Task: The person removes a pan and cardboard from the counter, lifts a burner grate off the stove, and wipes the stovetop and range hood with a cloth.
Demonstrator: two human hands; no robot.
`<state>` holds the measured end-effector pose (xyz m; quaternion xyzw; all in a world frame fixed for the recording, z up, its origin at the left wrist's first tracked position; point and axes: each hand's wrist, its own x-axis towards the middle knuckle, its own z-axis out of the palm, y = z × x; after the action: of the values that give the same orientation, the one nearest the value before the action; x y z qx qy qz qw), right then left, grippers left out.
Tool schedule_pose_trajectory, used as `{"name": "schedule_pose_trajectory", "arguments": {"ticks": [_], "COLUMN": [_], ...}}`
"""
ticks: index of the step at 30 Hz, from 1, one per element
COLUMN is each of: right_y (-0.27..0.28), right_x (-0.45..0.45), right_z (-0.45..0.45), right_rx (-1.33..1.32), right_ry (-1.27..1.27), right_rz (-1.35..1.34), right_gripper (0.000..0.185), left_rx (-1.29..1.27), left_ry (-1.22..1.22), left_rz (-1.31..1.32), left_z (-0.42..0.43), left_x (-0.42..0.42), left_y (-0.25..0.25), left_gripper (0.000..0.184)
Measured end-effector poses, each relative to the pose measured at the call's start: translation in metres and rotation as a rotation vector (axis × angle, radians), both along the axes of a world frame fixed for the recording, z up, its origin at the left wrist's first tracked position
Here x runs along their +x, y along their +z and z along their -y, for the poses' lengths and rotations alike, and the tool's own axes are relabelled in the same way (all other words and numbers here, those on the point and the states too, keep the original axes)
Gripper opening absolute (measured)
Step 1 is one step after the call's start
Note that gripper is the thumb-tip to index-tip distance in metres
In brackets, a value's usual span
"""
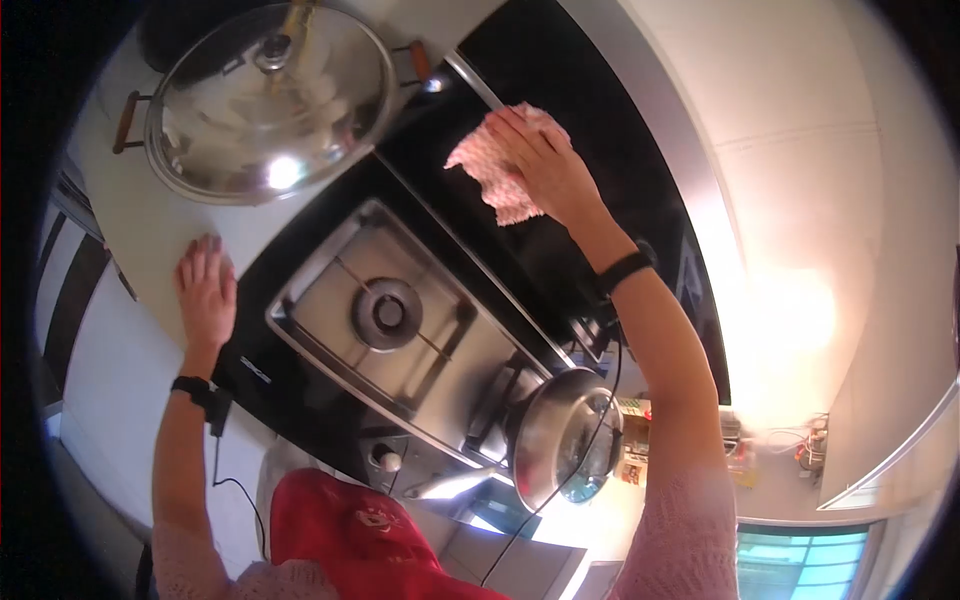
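Note:
Under the spread fingers of my right hand lies a pink patterned cloth, pressed against the black glossy panel behind the stove. The cloth's left and lower edges stick out past my fingers. My left hand rests flat on the pale countertop, fingers stretched out, beside the stove's left edge and holding nothing. Between my two arms is the gas stove, with a steel burner tray and a round burner.
A large lidded steel pan with wooden handles stands at the upper left. A second pan sits on the stove's right side. Cables hang from both wristbands. A control knob is on the front, near the red apron.

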<state>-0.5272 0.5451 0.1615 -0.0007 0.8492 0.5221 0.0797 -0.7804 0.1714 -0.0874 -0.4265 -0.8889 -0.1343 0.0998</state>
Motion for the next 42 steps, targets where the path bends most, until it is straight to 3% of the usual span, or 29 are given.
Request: {"name": "schedule_pose_trajectory", "arguments": {"ticks": [5,8,9,11,14,16,17,19,23,27,30,34,35,38,42], "right_y": [0.010,0.005,0.005,0.006,0.003,-0.002,-0.002,-0.006,-0.014,-0.017,-0.032,-0.039,-0.040,-0.035,-0.037], "right_x": [0.143,0.233,0.263,0.326,0.419,0.479,0.508,0.557,0.631,0.662,0.691,0.694,0.689,0.647,0.579], "right_z": [0.019,0.020,0.021,0.026,0.031,0.032,0.037,0.036,0.036,0.035,0.033,0.039,0.037,0.031,0.025], "right_rx": [0.080,0.078,0.058,-0.007,0.035,0.048,0.067,0.134,0.181,0.108,0.105,-0.042,-0.057,0.071,0.150], "right_ry": [-0.100,-0.163,-0.170,-0.182,-0.174,-0.189,-0.187,-0.178,-0.153,-0.162,-0.241,-0.303,-0.366,-0.240,-0.199], "right_rz": [0.088,0.113,0.120,0.089,0.050,0.047,0.046,0.061,0.066,-0.020,-0.036,-0.151,-0.126,-0.122,-0.113], "right_gripper": [0.064,0.069,0.070,0.071,0.070,0.071,0.072,0.072,0.072,0.059,0.068,0.064,0.066,0.071,0.073], "left_rx": [-0.029,-0.017,0.001,0.006,0.161,0.116,-0.087,0.041,0.012,-0.027,-0.029,-0.012,-0.003,0.026,0.144], "left_ry": [-0.012,-0.025,-0.045,-0.104,0.102,0.149,0.248,0.261,0.347,0.382,0.423,0.438,0.440,0.488,0.482], "left_rz": [-0.082,-0.282,-0.229,-0.203,-0.106,-0.145,-0.329,-0.166,-0.017,0.087,0.158,0.202,0.206,0.248,0.233], "left_z": [0.004,0.023,0.035,0.065,0.123,0.172,0.215,0.239,0.313,0.336,0.346,0.361,0.365,0.377,0.344], "left_x": [-0.008,-0.022,-0.027,-0.017,0.008,0.032,0.014,0.077,0.139,0.196,0.207,0.219,0.221,0.216,0.219], "left_y": [-0.032,-0.067,-0.072,-0.043,-0.043,-0.047,-0.090,-0.082,-0.120,-0.123,-0.119,-0.112,-0.116,-0.142,-0.132], "left_gripper": [0.043,0.041,0.040,0.038,0.038,0.041,0.043,0.044,0.040,0.040,0.041,0.041,0.041,0.039,0.037]}}
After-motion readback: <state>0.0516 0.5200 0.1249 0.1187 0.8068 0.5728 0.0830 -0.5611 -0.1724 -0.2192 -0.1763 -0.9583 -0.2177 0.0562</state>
